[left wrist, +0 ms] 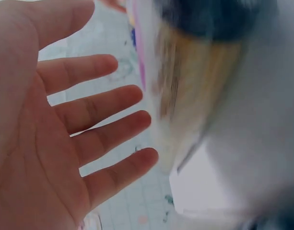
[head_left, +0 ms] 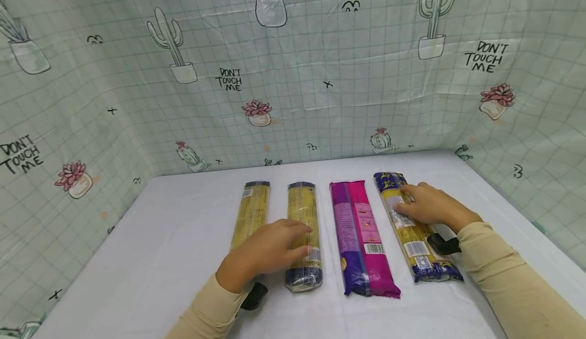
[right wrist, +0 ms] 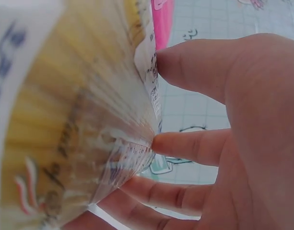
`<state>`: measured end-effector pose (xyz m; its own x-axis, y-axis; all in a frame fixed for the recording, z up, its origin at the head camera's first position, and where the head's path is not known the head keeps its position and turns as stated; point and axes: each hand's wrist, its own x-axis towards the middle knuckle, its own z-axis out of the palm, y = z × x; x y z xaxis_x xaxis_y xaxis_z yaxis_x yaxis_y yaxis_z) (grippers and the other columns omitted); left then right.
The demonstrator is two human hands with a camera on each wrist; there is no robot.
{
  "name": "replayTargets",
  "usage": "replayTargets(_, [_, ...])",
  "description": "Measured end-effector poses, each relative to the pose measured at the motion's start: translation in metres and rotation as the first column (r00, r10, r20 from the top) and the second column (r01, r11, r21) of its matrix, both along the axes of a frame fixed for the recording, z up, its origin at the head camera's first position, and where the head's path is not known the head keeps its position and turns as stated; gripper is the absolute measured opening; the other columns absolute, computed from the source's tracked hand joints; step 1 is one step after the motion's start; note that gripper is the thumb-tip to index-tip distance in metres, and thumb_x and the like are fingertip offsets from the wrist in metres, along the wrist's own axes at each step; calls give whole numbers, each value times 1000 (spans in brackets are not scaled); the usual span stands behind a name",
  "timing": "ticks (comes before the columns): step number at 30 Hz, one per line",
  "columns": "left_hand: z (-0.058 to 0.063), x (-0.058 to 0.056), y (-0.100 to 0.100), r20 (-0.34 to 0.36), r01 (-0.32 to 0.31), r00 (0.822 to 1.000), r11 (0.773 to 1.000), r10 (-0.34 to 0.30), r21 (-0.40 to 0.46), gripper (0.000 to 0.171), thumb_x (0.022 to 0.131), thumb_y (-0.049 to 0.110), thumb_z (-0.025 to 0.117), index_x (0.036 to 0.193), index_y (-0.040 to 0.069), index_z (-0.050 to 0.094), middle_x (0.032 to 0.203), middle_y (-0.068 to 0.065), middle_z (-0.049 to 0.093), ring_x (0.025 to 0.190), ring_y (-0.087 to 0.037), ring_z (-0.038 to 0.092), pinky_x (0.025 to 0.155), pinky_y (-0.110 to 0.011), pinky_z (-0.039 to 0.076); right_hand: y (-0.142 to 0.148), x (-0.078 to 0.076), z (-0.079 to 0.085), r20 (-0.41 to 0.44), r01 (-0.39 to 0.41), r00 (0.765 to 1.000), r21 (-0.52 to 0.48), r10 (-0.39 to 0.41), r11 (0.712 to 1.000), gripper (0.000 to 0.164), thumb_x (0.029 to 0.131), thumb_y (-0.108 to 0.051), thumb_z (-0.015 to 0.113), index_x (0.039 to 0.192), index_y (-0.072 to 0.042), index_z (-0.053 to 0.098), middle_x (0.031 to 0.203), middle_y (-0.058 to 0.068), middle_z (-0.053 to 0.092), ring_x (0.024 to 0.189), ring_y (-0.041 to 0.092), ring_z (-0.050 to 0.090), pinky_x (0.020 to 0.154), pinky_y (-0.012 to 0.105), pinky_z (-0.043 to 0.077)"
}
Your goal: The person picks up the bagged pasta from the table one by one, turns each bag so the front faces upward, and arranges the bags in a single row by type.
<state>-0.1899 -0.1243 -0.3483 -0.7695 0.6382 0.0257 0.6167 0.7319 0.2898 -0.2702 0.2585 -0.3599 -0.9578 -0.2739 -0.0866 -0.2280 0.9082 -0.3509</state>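
Observation:
My right hand (head_left: 432,204) grips the rightmost spaghetti pack (head_left: 416,247), with navy ends and yellow strands. In the right wrist view its thumb (right wrist: 194,64) and fingertips touch this pack. My left hand (head_left: 272,245) hovers over the middle-left spaghetti pack (head_left: 302,204), covering part of it. The left wrist view shows the left fingers (left wrist: 108,103) spread and straight, with nothing in the palm and the spaghetti pack (left wrist: 194,81) blurred beside them. Another spaghetti pack (head_left: 254,204) lies farther left, its lower end hidden by the left hand. Between the hands lies a pink and purple packet (head_left: 361,237).
All the packs lie lengthwise in a row on a white table (head_left: 151,252). A pale grid-patterned cloth (head_left: 297,64) with cactus drawings stands behind and at the sides. Dark straps with small devices (head_left: 254,297) are on the wrists.

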Motion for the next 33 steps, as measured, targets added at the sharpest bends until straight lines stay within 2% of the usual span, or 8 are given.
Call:
replayTargets(4, [-2, 4, 18, -6, 20, 1000, 1000, -21, -4, 45, 102, 42, 57, 138, 16, 62, 140, -1, 57, 132, -18, 50, 107, -39, 43, 2, -2, 0, 12, 6, 1000, -20, -6, 1000, 78, 96, -49, 61, 143, 11, 44, 120, 37, 50, 87, 33, 56, 75, 49, 51])
replayTargets(9, [-8, 8, 40, -107, 78, 991, 996, -82, -37, 43, 102, 44, 56, 135, 17, 64, 137, 0, 59, 129, -17, 53, 105, -38, 44, 4, -2, 1, 64, 21, 998, -51, -18, 998, 82, 95, -51, 62, 145, 11, 41, 122, 38, 47, 85, 31, 57, 64, 38, 53])
replayTargets(12, [-7, 11, 53, -135, 91, 986, 995, -96, -45, 43, 101, 45, 56, 134, 17, 65, 135, 0, 61, 127, -16, 54, 104, -37, 45, 4, -1, 1, 108, 31, 994, -84, -22, 996, 83, 95, -50, 63, 147, 10, 37, 117, 34, 50, 77, 26, 60, 56, 35, 54])
replayTargets(16, [-2, 13, 72, -111, 91, 989, 994, -98, -65, 45, 101, 46, 56, 134, 17, 65, 135, 1, 61, 126, -15, 55, 104, -35, 45, 4, 0, 0, 159, 59, 987, -132, -38, 990, 84, 96, -48, 63, 150, 9, 32, 106, 25, 58, 67, 20, 62, 53, 35, 55])
replayTargets(23, [0, 12, 96, -67, 97, 992, 992, -102, -82, 46, 101, 50, 54, 137, 22, 64, 135, 4, 61, 126, -11, 55, 103, -33, 46, 9, 1, 0, 197, 86, 979, -177, -50, 981, 84, 97, -45, 63, 151, 9, 27, 95, 17, 62, 65, 20, 63, 53, 36, 56])
replayTargets(27, [-3, 10, 107, -52, 100, 993, 992, -105, -77, 46, 100, 50, 54, 137, 24, 63, 135, 5, 62, 126, -10, 55, 102, -32, 46, 11, -1, 0, 181, 77, 982, -173, -45, 982, 78, 99, -38, 62, 150, 11, 29, 95, 17, 62, 64, 19, 62, 54, 36, 55])
replayTargets(33, [-8, 9, 120, -113, 129, 984, 987, -140, -99, 44, 100, 49, 55, 136, 25, 64, 134, 8, 62, 125, -7, 54, 104, -29, 44, 13, -3, -1, 153, 65, 987, -169, -39, 983, 71, 98, -30, 60, 147, 14, 31, 106, 25, 60, 69, 20, 62, 55, 35, 54])
